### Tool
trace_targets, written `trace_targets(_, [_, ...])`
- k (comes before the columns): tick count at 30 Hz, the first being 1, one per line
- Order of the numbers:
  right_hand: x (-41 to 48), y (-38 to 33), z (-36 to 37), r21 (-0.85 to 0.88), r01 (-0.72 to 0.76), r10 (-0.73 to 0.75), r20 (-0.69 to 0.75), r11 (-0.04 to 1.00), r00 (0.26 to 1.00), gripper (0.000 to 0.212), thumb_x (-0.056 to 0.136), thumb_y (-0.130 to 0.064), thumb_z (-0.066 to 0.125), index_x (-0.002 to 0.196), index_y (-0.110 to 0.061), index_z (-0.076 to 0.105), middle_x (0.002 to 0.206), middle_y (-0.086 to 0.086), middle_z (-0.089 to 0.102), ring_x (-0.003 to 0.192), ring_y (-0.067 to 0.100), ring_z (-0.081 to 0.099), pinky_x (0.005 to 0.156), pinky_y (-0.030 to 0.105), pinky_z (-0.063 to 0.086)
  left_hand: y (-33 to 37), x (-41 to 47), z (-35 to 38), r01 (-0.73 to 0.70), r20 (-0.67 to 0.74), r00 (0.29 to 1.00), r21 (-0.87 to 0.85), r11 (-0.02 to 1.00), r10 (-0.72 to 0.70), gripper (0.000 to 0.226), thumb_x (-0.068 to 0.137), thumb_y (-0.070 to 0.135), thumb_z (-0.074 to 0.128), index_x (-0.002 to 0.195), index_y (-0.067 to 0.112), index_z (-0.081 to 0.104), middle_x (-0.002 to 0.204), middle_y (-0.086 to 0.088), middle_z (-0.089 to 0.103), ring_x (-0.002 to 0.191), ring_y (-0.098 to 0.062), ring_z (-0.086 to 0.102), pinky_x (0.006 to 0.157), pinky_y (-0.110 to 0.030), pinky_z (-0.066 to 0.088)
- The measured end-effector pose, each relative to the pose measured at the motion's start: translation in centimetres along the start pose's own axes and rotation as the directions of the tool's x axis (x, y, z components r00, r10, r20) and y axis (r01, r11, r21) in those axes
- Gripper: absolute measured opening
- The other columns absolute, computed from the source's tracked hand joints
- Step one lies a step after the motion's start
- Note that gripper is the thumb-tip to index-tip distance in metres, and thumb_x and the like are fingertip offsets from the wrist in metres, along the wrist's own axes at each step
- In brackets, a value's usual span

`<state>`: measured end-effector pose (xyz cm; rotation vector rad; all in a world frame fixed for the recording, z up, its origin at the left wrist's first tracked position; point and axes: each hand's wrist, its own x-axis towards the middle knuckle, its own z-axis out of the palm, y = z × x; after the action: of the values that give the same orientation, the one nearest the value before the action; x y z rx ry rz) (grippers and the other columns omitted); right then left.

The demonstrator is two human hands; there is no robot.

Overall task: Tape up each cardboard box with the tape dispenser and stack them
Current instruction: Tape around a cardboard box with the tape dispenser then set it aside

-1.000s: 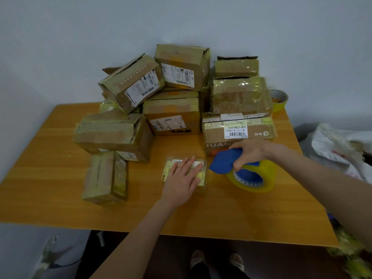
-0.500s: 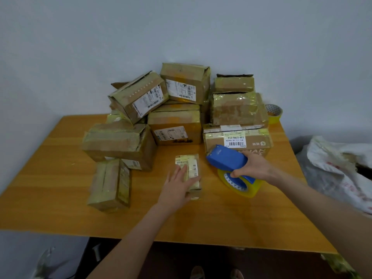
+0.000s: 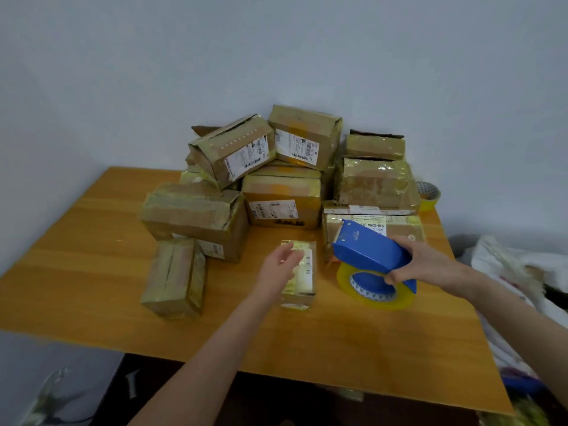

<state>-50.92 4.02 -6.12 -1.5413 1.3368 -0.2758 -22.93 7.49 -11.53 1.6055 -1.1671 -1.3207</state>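
Head view: left hand (image 3: pixel 280 269) rests loosely open on the small box (image 3: pixel 304 273) near the middle of the table (image 3: pixel 92 272); right hand (image 3: pixel 430 265) grips the blue tape dispenser (image 3: pixel 370 253) just right of it. The box lies flat, wrapped in glossy yellowish tape, white labels showing

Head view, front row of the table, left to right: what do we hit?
Front row: taped box standing on end → small box → blue tape dispenser → right hand → white bag, off the table's right edge.
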Motion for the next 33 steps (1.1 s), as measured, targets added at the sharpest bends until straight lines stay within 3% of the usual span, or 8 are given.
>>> trace_targets(2, [-0.4,-0.5,0.2,-0.008,0.025,-0.025,0.023,1.000,0.999,0.058,0.053,-0.024,0.077,0.108,-0.034,0.061,0.103,-0.004,0.062,0.081,0.001,0.064,0.065,0.016,0.046,1.1,-0.1,0.4,0.215,0.129,0.974,-0.247,0.945,-0.187,0.051,0.091,0.051,0.054,0.130,0.019,0.050,0.127,-0.002,0.060,0.107,-0.015,0.061,0.086,-0.031,0.055])
trace_targets(5, [-0.6,-1.1,0.7,-0.037,0.053,-0.051,0.058,0.998,0.997,0.058,0.054,-0.023,0.077,0.108,-0.032,0.060,0.104,-0.003,0.061,0.084,0.003,0.064,0.068,0.018,0.048,1.6,-0.2,0.8,0.365,0.216,0.923,-0.228,0.903,-0.319,0.060,0.087,0.062,0.053,0.127,0.017,0.051,0.122,-0.001,0.063,0.103,-0.016,0.064,0.081,-0.033,0.058])
trace_targets(8, [-0.4,-1.5,1.2,-0.062,0.070,-0.066,0.073,0.996,0.995,0.061,0.055,-0.023,0.078,0.112,-0.032,0.059,0.107,-0.002,0.061,0.092,0.009,0.063,0.075,0.021,0.048,1.5,-0.4,1.1,0.424,0.236,0.897,-0.227,0.877,-0.373,0.053,0.086,0.058,0.058,0.115,0.014,0.059,0.101,0.000,0.073,0.094,-0.015,0.068,0.068,-0.028,0.058])
trace_targets(11, [-0.1,-1.8,1.6,-0.112,0.085,-0.075,0.094,0.990,0.993,0.063,0.058,-0.021,0.081,0.114,-0.034,0.057,0.110,-0.003,0.060,0.098,0.011,0.061,0.078,0.023,0.048,0.9,-0.2,0.5,0.355,0.146,0.934,-0.298,0.886,-0.325,0.021,0.085,0.034,0.070,0.093,0.015,0.066,0.076,0.004,0.073,0.073,-0.010,0.063,0.061,-0.023,0.055])
trace_targets(14, [0.3,-1.5,2.2,-0.227,0.130,-0.104,0.123,0.965,0.987,0.069,0.067,-0.012,0.086,0.121,-0.037,0.049,0.117,-0.009,0.055,0.104,0.010,0.058,0.083,0.023,0.048,0.5,-0.3,0.0,0.261,0.072,0.965,-0.233,0.937,-0.251,0.006,0.085,0.020,0.071,0.086,0.014,0.069,0.070,0.004,0.068,0.063,-0.008,0.057,0.056,-0.019,0.050])
trace_targets(19, [0.3,-1.9,3.5,-0.458,0.219,-0.184,0.120,0.861,0.976,0.072,0.069,-0.035,0.083,0.124,-0.047,0.038,0.115,-0.019,0.052,0.102,0.011,0.057,0.087,0.031,0.051,-0.1,-0.9,-0.2,0.139,-0.065,0.988,-0.038,0.990,-0.141,0.009,0.091,0.017,0.064,0.082,0.017,0.067,0.072,0.005,0.065,0.063,-0.004,0.056,0.053,-0.015,0.046])
trace_targets(23, [0.4,-2.6,4.2,-0.618,0.240,-0.217,0.113,0.749,0.970,0.078,0.071,-0.047,0.074,0.138,-0.042,0.034,0.113,-0.013,0.055,0.096,0.013,0.059,0.081,0.034,0.053,-0.1,-1.0,-0.6,0.124,-0.106,0.988,0.086,0.988,-0.115,0.008,0.093,0.017,0.060,0.086,0.018,0.063,0.078,0.004,0.063,0.071,-0.005,0.056,0.055,-0.017,0.044])
trace_targets(33, [0.4,-1.5,3.1,-0.606,0.222,-0.160,0.155,0.764,0.975,0.075,0.073,-0.043,0.075,0.136,-0.045,0.033,0.105,-0.018,0.057,0.092,0.011,0.060,0.080,0.037,0.055,-2.7,-2.0,-5.3,0.158,-0.242,0.962,0.128,0.979,-0.124,0.008,0.092,0.018,0.062,0.084,0.021,0.064,0.087,0.000,0.065,0.080,-0.009,0.060,0.055,-0.016,0.045])
